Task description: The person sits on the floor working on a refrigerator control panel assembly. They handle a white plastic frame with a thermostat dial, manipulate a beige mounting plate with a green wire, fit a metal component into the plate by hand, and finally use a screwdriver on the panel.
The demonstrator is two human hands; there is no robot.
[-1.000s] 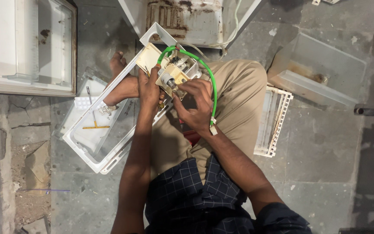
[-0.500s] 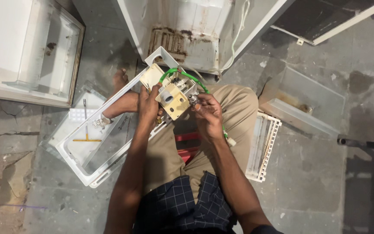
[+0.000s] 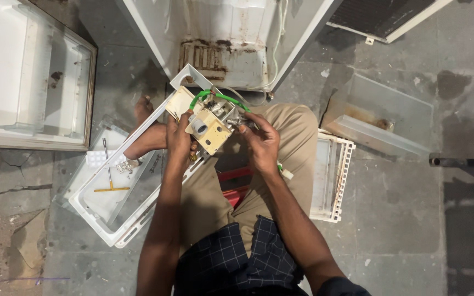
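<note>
Cream-coloured control box [image 3: 210, 130] with a round hole, looped by a green wire [image 3: 221, 97], sits over the person's lap, gripped by both hands. Left hand [image 3: 178, 138] is closed on its left edge; right hand [image 3: 260, 143] pinches its right side. Beneath lies a white plastic tray [image 3: 108, 211] holding a yellow-handled T-tool [image 3: 109, 174].
</note>
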